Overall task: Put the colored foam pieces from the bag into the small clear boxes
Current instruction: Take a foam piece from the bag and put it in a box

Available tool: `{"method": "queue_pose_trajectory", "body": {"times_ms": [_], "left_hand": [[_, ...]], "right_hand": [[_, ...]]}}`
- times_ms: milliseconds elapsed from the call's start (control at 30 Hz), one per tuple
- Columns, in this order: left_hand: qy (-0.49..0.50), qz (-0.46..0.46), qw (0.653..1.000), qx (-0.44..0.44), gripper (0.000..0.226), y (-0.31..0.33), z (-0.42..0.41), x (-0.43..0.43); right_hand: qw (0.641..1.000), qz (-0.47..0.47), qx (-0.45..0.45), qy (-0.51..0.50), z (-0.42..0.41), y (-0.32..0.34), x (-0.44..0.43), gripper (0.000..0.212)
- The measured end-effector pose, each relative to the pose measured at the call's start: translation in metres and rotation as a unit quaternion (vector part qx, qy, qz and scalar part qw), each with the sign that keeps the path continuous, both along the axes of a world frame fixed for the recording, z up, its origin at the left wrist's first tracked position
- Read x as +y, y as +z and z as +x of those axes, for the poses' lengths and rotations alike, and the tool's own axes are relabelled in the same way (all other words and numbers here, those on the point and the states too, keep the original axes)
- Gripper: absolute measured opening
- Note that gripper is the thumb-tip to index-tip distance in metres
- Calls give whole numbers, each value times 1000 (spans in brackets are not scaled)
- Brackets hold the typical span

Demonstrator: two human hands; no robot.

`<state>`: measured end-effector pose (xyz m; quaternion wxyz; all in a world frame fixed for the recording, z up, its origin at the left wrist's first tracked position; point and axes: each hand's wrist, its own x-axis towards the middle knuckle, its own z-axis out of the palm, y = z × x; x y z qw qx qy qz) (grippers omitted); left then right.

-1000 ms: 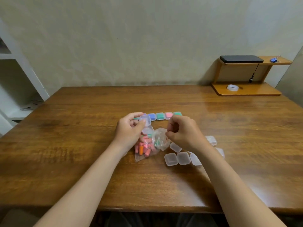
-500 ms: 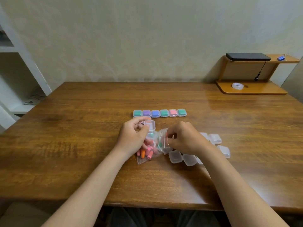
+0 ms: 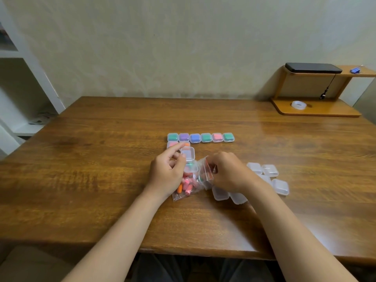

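Pinching the limp bag by its mouth is the right hand; the left hand clasps a box in curled fingers, probably light and slick.

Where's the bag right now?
Head view: the bag lies mid-table between the left hand, holding an open box, and the right hand pinching its mouth, beside empty boxes.

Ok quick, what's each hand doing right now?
Left hand: closed, gripping an open small clear box.
Right hand: closed, pinching the bag near its mouth.
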<state>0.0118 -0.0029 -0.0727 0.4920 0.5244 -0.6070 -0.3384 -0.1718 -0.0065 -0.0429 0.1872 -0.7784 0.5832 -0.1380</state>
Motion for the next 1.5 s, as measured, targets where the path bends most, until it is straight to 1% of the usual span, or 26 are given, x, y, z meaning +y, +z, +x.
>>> {"method": "queue_pose_trajectory", "body": {"times_ms": [100, 233, 433, 567, 767, 900, 1000, 1133, 1300, 1500], "left_hand": [[1, -4, 1000, 0, 36, 0, 0, 1], [-4, -18, 1000, 11, 36, 1, 0, 3], [0, -30, 999, 17, 39, 1, 1, 3], [-4, -21, 1000, 20, 41, 2, 1, 4], [-5, -23, 999, 28, 39, -2, 1, 1], [-13, -18, 999, 42, 41, -6, 2, 1], [-17, -25, 998, 51, 41, -6, 3, 0], [-27, -20, 997, 68, 42, -2, 5, 2], [-38, -7, 995, 90, 42, 4, 5, 5], [-42, -7, 994, 99, 43, 4, 5, 6]], "right_hand": [[1000, 6, -15, 3, 0, 2, 3, 21], [999, 13, -30, 11, -2, 5, 5, 20], [996, -17, -87, 7, -8, 12, 6, 31], [990, -17, -143, -12, -21, 17, 2, 19], [966, -61, -246, -44, -26, 29, -1, 17], [956, -66, -286, -22, -8, 29, -1, 12], [961, -78, -265, 2, 9, 21, 0, 8], [970, -102, -221, 14, 19, 10, -3, 10], [972, -117, -204, 6, 23, 5, -6, 9], [978, -112, -175, 5, 23, 7, -4, 10]]}}
